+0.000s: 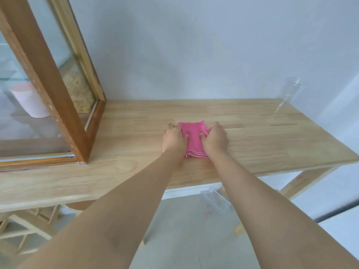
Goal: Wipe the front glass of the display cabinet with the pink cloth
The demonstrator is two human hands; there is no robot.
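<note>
Pink cloth [193, 135], brown cabinet frame [48, 90], pale wood table [272, 144]

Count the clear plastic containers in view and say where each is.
2. One clear bottle stands at the table's far right corner by the wall; one clear box sits on the floor under the table's front edge. The arms may hide others.

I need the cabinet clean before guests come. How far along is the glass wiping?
Done: nothing on the glass that shows; the pink cloth lies folded on the wooden table. In hand: the left hand and right hand both grip the cloth, away from the display cabinet. Left: carrying the cloth over and wiping the front glass, which neither hand touches.
</note>
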